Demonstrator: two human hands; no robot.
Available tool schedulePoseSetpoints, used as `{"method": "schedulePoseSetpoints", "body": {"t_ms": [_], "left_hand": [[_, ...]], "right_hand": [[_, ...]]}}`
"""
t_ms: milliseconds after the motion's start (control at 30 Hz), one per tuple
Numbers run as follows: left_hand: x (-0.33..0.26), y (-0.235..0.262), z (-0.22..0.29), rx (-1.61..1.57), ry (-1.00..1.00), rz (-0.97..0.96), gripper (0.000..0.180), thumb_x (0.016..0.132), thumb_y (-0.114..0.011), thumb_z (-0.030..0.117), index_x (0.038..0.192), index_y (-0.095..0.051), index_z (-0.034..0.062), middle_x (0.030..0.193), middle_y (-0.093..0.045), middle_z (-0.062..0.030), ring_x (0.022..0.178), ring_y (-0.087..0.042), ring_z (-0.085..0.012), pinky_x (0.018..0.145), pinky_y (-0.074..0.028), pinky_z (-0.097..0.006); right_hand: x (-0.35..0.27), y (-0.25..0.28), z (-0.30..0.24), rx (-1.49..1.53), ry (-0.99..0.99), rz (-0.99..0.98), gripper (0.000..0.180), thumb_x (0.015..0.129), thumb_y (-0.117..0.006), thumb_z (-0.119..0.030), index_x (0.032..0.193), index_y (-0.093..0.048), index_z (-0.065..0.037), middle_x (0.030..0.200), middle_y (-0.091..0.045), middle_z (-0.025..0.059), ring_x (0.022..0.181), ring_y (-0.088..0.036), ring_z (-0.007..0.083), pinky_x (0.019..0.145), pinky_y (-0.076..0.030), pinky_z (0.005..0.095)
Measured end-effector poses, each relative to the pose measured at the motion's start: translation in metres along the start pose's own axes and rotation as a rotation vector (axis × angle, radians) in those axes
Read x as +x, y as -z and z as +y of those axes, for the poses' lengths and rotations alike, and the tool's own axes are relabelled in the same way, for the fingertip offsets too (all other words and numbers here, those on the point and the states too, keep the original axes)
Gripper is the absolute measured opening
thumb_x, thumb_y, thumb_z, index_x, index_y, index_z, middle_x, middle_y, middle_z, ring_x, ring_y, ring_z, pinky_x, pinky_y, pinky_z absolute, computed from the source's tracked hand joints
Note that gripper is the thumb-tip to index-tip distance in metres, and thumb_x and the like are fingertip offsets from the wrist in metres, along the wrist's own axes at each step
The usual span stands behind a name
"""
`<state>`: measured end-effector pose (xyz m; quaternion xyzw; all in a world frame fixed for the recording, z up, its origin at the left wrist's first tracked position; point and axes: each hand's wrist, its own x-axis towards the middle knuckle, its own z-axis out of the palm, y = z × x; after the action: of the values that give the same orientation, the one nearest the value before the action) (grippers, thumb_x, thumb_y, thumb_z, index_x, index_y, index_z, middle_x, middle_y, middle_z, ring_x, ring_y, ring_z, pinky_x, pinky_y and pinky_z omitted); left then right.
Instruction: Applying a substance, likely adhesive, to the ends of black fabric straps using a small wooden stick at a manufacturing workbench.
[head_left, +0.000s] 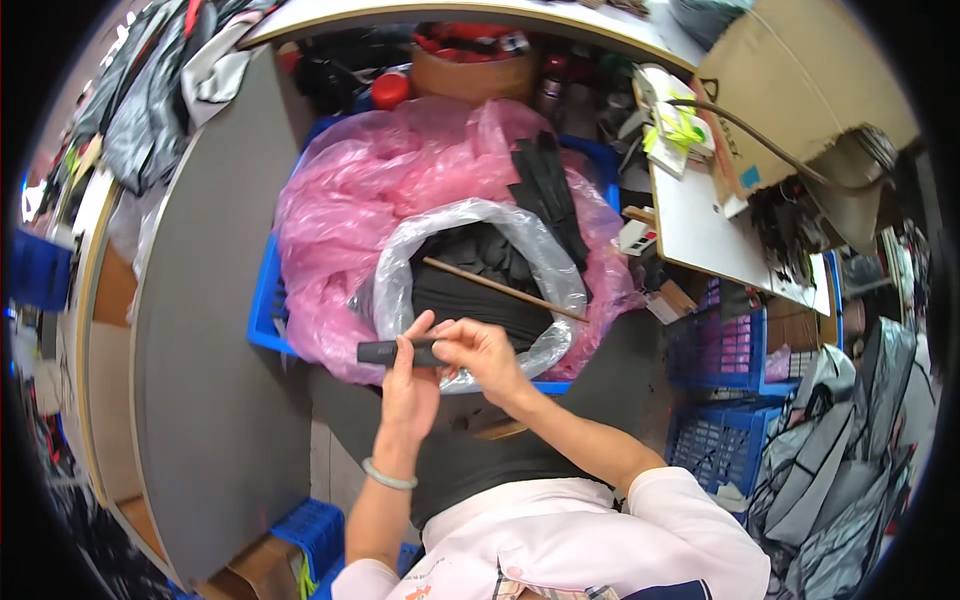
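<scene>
A short, flat black strip (378,352), perhaps fabric, is held level in front of me by both hands. Its middle is pinched between the thumb and fingers of my left hand (408,385); my right hand (482,358) grips its right end. Just beyond my hands sits a clear plastic bag (400,262) with its mouth rolled open. Many black pieces (470,300) fill it, and a thin wooden stick (500,288) lies slantwise across the opening. More black strips (548,195) rest over the bag's far right side.
Pink plastic sheeting (335,215) surrounds the clear bag inside a blue crate (263,300). A grey panel (215,330) stands on the left. At right are a white table (715,235), stacked blue crates (722,440) and a heap of grey fabric (835,470).
</scene>
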<state>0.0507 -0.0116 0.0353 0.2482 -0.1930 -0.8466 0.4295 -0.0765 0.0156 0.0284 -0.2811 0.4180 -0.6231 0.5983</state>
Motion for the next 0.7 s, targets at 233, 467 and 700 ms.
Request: {"method": "schedulePoseSetpoints", "body": {"t_ms": [233,467,700], "left_hand": [[0.028,0.007,-0.001,0.196,-0.052,0.212,0.044,0.098,-0.037,0.027,0.114,-0.052,-0.0117,0.118,-0.055,-0.0225,0.11,-0.055,-0.0325,0.1,-0.038,-0.04],[0.014,0.031,-0.003,0.15,0.018,0.405,0.042,0.097,-0.041,0.023,0.113,-0.05,-0.0151,0.12,-0.054,-0.0225,0.11,-0.055,-0.0351,0.099,-0.04,-0.041],[0.0,0.028,-0.017,0.175,0.14,0.433,0.038,0.093,-0.05,0.019,0.11,-0.052,-0.0153,0.112,-0.057,-0.0243,0.101,-0.059,-0.0361,0.095,-0.043,-0.042]], "right_hand": [[0.059,0.153,-0.041,-0.551,0.319,0.656,0.015,0.086,-0.056,-0.014,0.081,-0.062,-0.001,0.065,-0.058,0.0014,0.055,-0.052,0.0069,0.049,-0.042,0.0218],[0.099,0.164,-0.033,-0.71,0.191,0.276,0.011,0.082,-0.061,-0.01,0.086,-0.066,-0.001,0.071,-0.061,0.0005,0.063,-0.056,0.0076,0.057,-0.044,0.022],[0.115,0.114,0.079,-1.234,0.402,0.127,0.018,0.074,-0.067,-0.017,0.088,-0.067,-0.006,0.086,-0.062,0.0078,0.085,-0.058,0.0276,0.074,-0.047,0.038]]}}
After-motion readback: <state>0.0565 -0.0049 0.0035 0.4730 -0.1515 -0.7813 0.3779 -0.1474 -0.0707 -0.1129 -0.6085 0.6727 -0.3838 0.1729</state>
